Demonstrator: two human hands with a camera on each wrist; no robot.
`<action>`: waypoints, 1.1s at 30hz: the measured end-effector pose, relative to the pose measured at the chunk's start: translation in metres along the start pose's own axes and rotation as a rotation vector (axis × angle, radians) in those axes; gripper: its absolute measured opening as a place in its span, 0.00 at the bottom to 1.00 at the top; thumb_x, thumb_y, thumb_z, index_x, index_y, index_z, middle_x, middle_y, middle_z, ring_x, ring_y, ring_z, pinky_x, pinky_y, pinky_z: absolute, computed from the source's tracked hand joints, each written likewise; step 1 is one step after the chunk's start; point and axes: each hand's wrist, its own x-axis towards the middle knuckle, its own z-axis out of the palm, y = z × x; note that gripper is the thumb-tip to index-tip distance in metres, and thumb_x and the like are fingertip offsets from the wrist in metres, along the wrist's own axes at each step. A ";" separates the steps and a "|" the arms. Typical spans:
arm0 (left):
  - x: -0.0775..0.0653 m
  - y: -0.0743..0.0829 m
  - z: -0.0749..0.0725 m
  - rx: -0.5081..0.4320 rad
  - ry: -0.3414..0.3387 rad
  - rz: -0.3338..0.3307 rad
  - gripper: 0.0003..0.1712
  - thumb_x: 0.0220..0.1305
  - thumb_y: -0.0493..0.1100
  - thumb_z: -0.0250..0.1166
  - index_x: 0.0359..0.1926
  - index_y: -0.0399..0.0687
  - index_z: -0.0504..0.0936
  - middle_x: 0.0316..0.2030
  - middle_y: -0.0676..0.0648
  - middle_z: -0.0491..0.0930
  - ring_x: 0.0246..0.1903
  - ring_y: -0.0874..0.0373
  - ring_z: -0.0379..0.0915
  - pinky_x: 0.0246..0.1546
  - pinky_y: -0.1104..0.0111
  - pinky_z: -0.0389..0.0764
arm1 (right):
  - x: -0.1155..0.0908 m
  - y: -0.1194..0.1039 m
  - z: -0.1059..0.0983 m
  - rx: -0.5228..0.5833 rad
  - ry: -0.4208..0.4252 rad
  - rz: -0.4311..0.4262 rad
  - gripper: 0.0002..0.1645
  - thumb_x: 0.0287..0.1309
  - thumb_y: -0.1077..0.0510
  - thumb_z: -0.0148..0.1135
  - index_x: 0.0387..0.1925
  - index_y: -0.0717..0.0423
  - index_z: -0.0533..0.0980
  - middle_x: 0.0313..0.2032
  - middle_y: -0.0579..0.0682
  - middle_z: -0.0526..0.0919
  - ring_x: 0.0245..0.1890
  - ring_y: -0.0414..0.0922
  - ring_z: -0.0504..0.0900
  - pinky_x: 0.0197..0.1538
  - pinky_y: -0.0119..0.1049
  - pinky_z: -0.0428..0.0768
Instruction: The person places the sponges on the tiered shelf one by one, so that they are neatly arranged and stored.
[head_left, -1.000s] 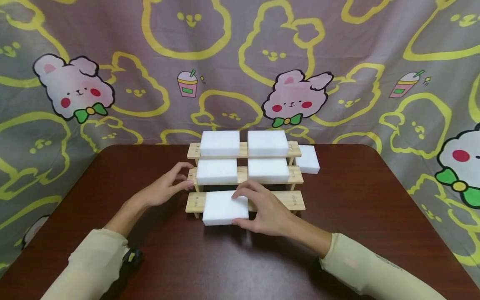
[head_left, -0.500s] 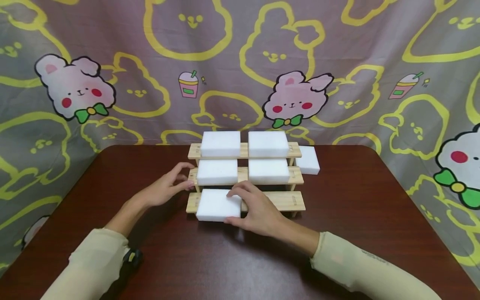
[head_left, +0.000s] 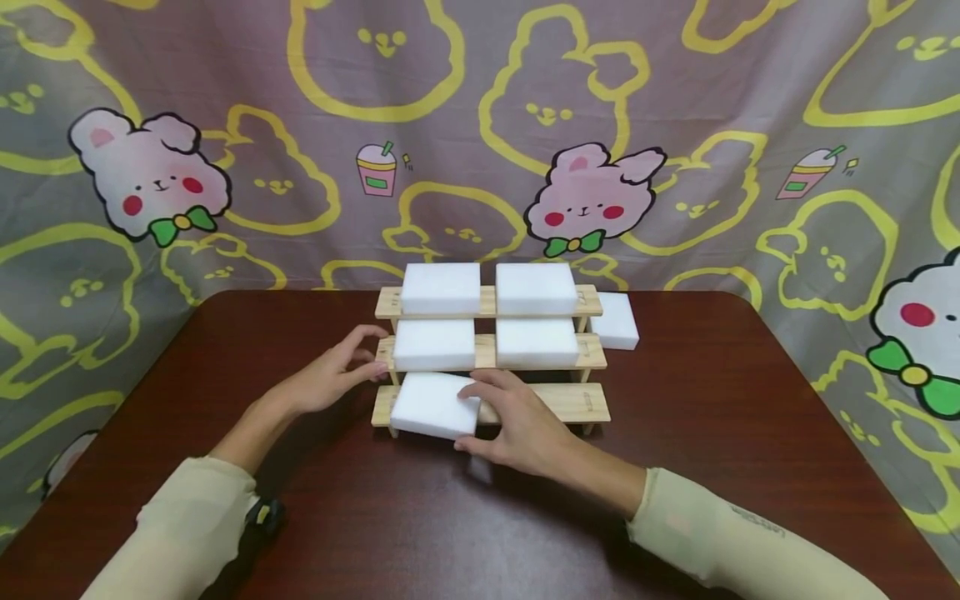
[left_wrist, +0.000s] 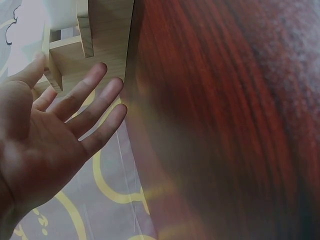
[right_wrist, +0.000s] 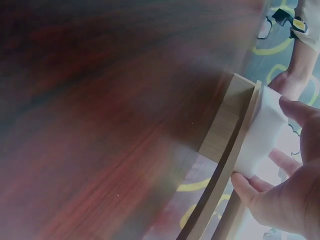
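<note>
A three-tier wooden display stand (head_left: 573, 404) stands on the table. My left hand (head_left: 330, 375) is at its left side; thumb and index finger pinch the end of the middle plank (left_wrist: 53, 70), while the other fingers reach out straight in the left wrist view. On the left of the lowest tier lies a white foam block (head_left: 433, 404), turned slightly and overhanging the front edge. My right hand (head_left: 521, 421) holds this block at its right end, fingertips on the top and thumb at the front corner. In the right wrist view, the block (right_wrist: 260, 135) sits between thumb and fingers.
Two white foam blocks (head_left: 536, 287) sit on the top tier and two more (head_left: 433, 343) on the middle one. Another block (head_left: 617, 320) lies on the table behind the stand's right side. A patterned curtain (head_left: 450, 125) hangs behind the dark red table (head_left: 712, 400).
My right hand has moved the foam block left and back on the lowest tier, and the block has turned a little. The left hand has stayed at the stand.
</note>
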 end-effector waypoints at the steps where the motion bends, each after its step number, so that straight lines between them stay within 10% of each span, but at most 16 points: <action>1: 0.000 0.000 0.000 0.000 0.001 -0.001 0.27 0.78 0.35 0.58 0.69 0.33 0.58 0.43 0.36 0.85 0.46 0.45 0.83 0.50 0.58 0.81 | 0.000 0.000 0.000 -0.001 -0.004 0.001 0.31 0.48 0.48 0.84 0.52 0.55 0.82 0.61 0.60 0.79 0.61 0.56 0.79 0.61 0.50 0.78; 25: -0.001 0.000 -0.001 0.012 -0.005 -0.018 0.27 0.78 0.36 0.58 0.69 0.34 0.58 0.44 0.36 0.84 0.47 0.44 0.83 0.51 0.52 0.79 | -0.001 -0.001 -0.001 0.014 -0.015 0.068 0.29 0.56 0.53 0.79 0.57 0.58 0.81 0.53 0.58 0.81 0.54 0.54 0.80 0.56 0.48 0.80; 33: 0.000 0.000 -0.001 0.019 -0.006 -0.018 0.27 0.79 0.37 0.58 0.70 0.35 0.58 0.44 0.37 0.84 0.47 0.46 0.83 0.50 0.58 0.80 | 0.003 0.004 -0.001 0.077 -0.022 0.047 0.26 0.53 0.57 0.81 0.53 0.59 0.82 0.33 0.49 0.81 0.33 0.43 0.80 0.39 0.33 0.79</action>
